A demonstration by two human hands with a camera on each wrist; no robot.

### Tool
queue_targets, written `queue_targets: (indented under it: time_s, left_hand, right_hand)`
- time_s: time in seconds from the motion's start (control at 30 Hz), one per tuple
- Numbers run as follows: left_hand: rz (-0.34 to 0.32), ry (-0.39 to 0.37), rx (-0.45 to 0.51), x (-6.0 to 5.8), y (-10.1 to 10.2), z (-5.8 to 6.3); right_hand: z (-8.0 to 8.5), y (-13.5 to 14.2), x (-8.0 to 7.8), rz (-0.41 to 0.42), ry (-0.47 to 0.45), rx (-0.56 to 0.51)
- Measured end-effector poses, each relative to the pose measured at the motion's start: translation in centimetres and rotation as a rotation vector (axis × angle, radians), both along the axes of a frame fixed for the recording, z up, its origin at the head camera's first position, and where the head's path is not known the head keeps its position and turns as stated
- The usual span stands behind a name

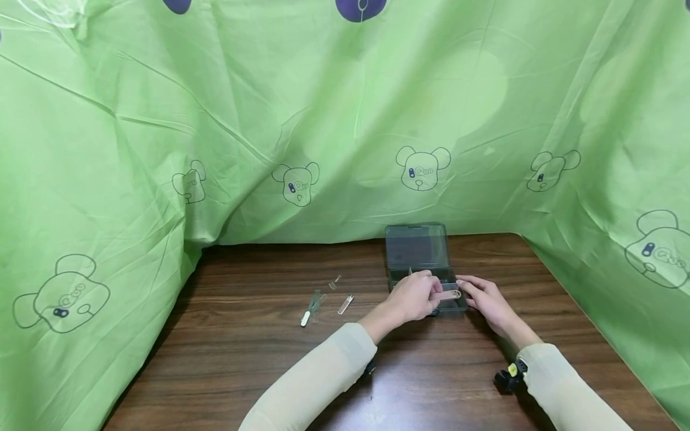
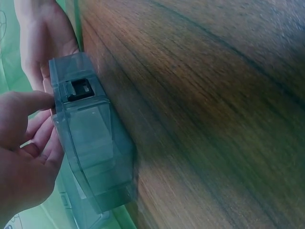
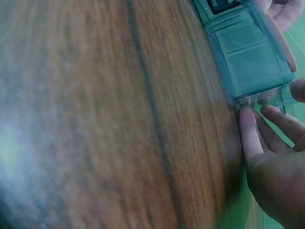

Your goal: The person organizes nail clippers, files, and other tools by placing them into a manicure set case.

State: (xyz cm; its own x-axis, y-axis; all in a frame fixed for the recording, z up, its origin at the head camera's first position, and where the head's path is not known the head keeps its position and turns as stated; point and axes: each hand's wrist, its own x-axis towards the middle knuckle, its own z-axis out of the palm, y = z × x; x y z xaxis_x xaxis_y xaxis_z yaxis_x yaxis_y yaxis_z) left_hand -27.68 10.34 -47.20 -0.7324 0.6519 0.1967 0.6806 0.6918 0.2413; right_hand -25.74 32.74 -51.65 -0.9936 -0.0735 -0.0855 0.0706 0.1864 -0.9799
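Observation:
A pale pink flat strip with a ringed, rounded end (image 1: 448,295) is pinched in my left hand (image 1: 414,296), over the front compartment of a see-through grey plastic box (image 1: 451,306). The strip's edge shows beside the box in the right wrist view; its other end is hidden by the fingers. My right hand (image 1: 487,301) holds the box's right end, thumb low on the end wall and fingers near the rim (image 3: 281,171). The box's lid (image 1: 416,245) stands raised at the back. A black latch (image 2: 81,89) sits on its front wall.
Left of the box lie a nail clipper (image 1: 345,304), a white-handled tool (image 1: 305,318) beside a green slim piece (image 1: 315,298), and small clear pieces (image 1: 335,282). A green printed cloth (image 1: 345,197) hangs round the back and sides of the wooden table (image 1: 248,353).

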Motion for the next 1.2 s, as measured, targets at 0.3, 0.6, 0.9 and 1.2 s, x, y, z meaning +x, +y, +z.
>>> queue_targets:
  time_s: [0.3, 0.6, 0.9, 1.2]
  left_hand:
    - [-0.004, -0.062, 0.055, 0.1, -0.4, 0.0]
    - [-0.061, -0.058, 0.136, 0.2, -1.9, 0.4]
    - [-0.071, -0.050, 0.124, -0.2, -5.0, 2.0]
    - [-0.031, -0.074, 0.145, -1.4, -9.2, 2.4]
  right_hand:
    - [-0.2, 0.1, 0.0, -0.010, -0.007, 0.046]
    - [-0.2, 0.1, 0.1, 0.012, -0.007, 0.042]
    - [-0.3, 0.1, -0.1, 0.043, 0.002, 0.040]
    - [-0.2, 0.4, 0.3, 0.076, 0.014, 0.007]
